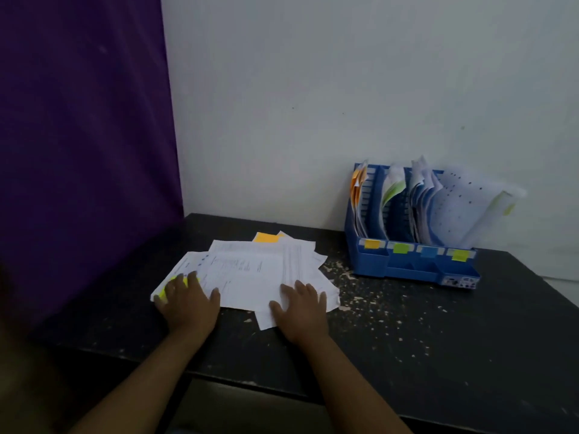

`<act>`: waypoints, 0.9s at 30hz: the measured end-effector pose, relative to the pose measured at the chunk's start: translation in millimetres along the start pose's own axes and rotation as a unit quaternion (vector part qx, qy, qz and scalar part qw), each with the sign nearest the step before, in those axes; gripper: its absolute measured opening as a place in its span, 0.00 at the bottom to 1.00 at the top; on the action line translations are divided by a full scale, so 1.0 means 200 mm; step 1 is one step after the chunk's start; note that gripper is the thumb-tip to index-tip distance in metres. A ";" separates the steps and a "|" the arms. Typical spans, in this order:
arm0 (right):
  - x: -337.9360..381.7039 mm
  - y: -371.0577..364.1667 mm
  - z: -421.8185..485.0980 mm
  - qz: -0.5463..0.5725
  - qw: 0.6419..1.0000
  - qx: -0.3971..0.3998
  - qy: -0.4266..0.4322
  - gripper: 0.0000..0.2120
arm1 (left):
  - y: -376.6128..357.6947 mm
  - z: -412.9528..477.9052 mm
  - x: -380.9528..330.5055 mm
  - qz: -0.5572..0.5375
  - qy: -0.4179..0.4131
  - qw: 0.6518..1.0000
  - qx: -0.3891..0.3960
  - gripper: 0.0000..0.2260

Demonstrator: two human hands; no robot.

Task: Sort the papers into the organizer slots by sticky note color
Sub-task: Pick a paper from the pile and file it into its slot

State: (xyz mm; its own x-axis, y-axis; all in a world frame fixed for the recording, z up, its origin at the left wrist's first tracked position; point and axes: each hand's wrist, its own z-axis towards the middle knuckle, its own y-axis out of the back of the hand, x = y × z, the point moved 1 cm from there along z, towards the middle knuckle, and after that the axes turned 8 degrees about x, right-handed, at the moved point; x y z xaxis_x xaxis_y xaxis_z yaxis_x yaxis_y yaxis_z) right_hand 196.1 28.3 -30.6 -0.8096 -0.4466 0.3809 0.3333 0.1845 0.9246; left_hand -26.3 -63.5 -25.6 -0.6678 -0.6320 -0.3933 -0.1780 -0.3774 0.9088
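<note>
A loose pile of white printed papers [250, 270] lies spread on the black table [438, 339]. An orange sticky note [266, 238] shows at the pile's far edge and a yellow sticky note [164, 291] peeks out at its left corner. My left hand [188, 300] rests flat on the pile's left part, fingers apart, partly over the yellow note. My right hand [300, 308] lies flat on the pile's right front corner. A blue organizer [407, 264] stands at the right against the wall, its slots labelled orange, green, blue and yellow, with sheets in them.
A purple curtain [84, 136] hangs along the left side of the table. A white wall [344, 89] rises behind. Pale flecks and chipped spots [360, 296] dot the tabletop between the pile and the organizer. The table's front edge runs just beneath my forearms.
</note>
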 end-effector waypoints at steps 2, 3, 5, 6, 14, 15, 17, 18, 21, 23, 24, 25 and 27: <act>-0.01 0.00 -0.01 -0.001 1.000 -0.007 0.003 0.30 | 0.02 0.04 0.07 0.013 0.060 0.998 0.021 0.36; -0.01 0.01 -0.02 0.000 1.000 -0.006 0.004 0.29 | 0.02 0.05 0.10 0.006 0.078 0.997 0.026 0.38; -0.02 0.01 -0.03 0.002 1.000 -0.009 0.011 0.28 | 0.02 0.06 0.12 -0.016 0.091 0.995 0.022 0.39; -0.02 0.02 -0.03 0.006 1.000 -0.013 0.015 0.27 | 0.03 0.06 0.12 -0.028 0.091 0.995 0.016 0.39; -0.02 0.05 -0.10 0.038 0.998 -0.026 0.033 0.20 | 0.04 0.04 0.15 -0.040 0.117 0.992 0.007 0.54; -0.02 0.05 -0.11 0.042 0.998 -0.029 0.036 0.20 | 0.04 0.03 0.15 -0.042 0.111 0.993 0.008 0.54; -0.02 0.05 -0.12 0.048 0.997 -0.043 0.047 0.20 | 0.05 0.03 0.15 -0.059 0.097 0.993 0.007 0.53; -0.02 0.06 -0.12 0.049 0.996 -0.052 0.054 0.19 | 0.06 0.03 0.16 -0.079 0.095 0.992 0.004 0.52; -0.02 0.06 -0.13 0.064 0.994 -0.065 0.062 0.19 | 0.09 0.01 0.18 -0.176 0.073 0.981 -0.028 0.43; -0.02 0.06 -0.14 0.079 0.993 -0.069 0.059 0.19 | 0.11 -0.02 0.18 -0.280 0.061 0.957 -0.049 0.37; -0.02 0.06 -0.15 0.084 0.992 -0.072 0.059 0.19 | 0.11 -0.03 0.18 -0.329 0.060 0.941 -0.055 0.35; -0.03 0.05 -0.15 0.089 0.991 -0.077 0.061 0.19 | 0.11 -0.04 0.19 -0.365 0.057 0.927 -0.057 0.34; -0.03 0.05 -0.16 0.099 0.990 -0.082 0.058 0.19 | 0.12 -0.06 0.20 -0.380 0.035 0.923 -0.052 0.26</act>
State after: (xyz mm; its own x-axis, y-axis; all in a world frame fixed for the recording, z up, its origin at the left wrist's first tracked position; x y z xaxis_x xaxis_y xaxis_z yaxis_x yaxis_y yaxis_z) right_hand 219.6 4.6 -22.7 -0.6634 -0.5149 0.5429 0.5611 0.1377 0.8162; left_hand -48.4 -104.8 -21.7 -0.3297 -0.1990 -0.9229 -0.5036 -0.7898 0.3502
